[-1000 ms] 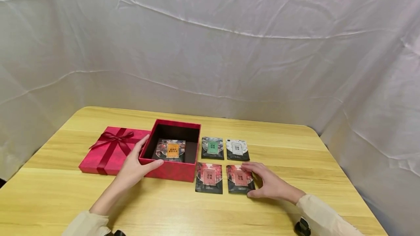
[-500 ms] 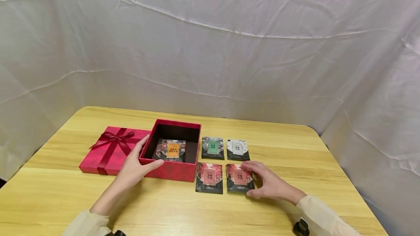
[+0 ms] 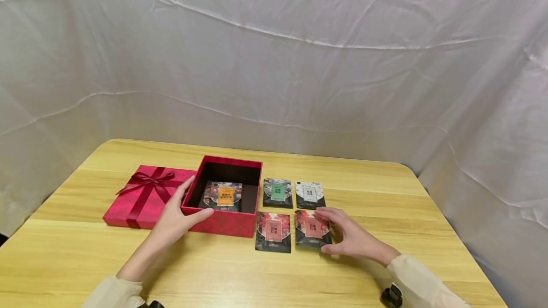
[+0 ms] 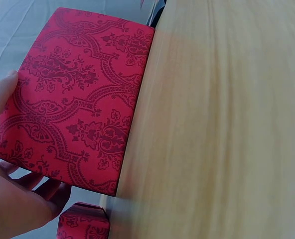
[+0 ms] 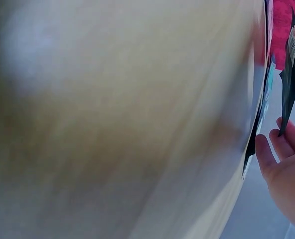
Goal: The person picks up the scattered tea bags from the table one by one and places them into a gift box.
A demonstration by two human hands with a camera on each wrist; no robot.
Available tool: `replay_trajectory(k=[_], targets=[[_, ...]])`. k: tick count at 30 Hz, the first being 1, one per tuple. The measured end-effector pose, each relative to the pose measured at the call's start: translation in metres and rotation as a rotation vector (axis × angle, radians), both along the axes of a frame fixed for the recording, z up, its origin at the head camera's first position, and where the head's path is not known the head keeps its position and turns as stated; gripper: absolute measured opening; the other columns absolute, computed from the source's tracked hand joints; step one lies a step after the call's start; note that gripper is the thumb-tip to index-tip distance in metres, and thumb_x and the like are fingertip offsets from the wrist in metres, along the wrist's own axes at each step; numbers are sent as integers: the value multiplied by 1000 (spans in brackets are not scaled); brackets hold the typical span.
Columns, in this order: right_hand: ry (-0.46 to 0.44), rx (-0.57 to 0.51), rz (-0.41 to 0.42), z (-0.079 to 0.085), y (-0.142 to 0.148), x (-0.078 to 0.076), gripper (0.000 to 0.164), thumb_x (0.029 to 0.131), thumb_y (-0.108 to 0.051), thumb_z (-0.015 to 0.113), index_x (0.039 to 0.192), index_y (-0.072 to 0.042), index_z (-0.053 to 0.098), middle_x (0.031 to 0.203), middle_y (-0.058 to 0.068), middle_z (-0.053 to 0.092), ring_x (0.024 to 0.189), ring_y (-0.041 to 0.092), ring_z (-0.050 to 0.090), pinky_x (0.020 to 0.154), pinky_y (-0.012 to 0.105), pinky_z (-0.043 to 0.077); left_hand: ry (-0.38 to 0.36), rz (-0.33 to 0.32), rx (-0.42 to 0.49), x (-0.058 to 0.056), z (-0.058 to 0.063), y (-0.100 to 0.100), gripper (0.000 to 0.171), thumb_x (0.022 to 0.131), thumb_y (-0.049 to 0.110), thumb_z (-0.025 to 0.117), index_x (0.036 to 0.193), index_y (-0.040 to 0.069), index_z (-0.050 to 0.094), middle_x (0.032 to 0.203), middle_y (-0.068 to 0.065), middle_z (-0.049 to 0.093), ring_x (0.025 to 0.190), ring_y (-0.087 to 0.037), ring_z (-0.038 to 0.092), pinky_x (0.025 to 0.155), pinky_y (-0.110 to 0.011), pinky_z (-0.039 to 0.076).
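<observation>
Right hand (image 3: 354,238) with red packet (image 3: 311,230), top away

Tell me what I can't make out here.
Head view: part of the lid, hidden by the left hand and red box.
Head view: fine print on the packet in the right hand, too small.
Right wrist view: part of that hand, cut off by the right edge.

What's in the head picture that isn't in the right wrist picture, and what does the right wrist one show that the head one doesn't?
Only the head view: the left hand, the bow and the orange-label packet inside the box.
Only the right wrist view: a white patch on the held packet.
Both: that packet in the right hand, the table and some red box.
</observation>
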State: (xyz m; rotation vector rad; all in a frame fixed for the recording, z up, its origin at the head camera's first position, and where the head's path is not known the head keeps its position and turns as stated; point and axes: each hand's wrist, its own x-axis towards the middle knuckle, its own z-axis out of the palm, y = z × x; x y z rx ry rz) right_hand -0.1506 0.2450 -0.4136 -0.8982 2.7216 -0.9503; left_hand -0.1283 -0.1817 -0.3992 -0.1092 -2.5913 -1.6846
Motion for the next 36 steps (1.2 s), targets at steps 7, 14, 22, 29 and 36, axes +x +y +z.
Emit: replay_trajectory(k=[7,14,22,29,36], targets=[[-17,-5,-16,3,-5,-1,84,72,-29,83,142,-5,45,145,20,40,130,44,36,98,70,29,-2,2,-4,0,1,0,94,83,29,77,155,12,19,151,-22,28,135,-41,30,103,-66,26],[-7,-16,-11,5,-11,-4,83,73,-29,82,143,-5,44,145,21,38,131,44,36,97,71,30,-8,5,-5,0,1,0,94,83,29,77,155,13,19,151,-22,28,135,-41,30,103,-66,26],[12,-17,-20,11,-19,-8,82,76,-33,78,144,-5,42,148,24,34,132,46,33,95,73,28,-8,8,-10,0,0,0,94,82,30,77,155,13,19,150,-22,30,134,-41,32,103,-66,27],[50,-29,5,17,-24,-13,80,78,-32,77,144,-4,42,148,22,35,133,44,33,97,72,27,-6,7,-11,0,0,0,94,82,29,77,155,13,19,150,-22,30,133,-41,32,103,-66,27],[59,-20,13,24,-29,-17,79,78,-30,76,144,-4,41,148,21,34,134,44,32,96,72,29,-4,4,-4,0,0,0,94,82,29,78,155,13,19,150,-22,30,134,-41,31,103,-66,26]])
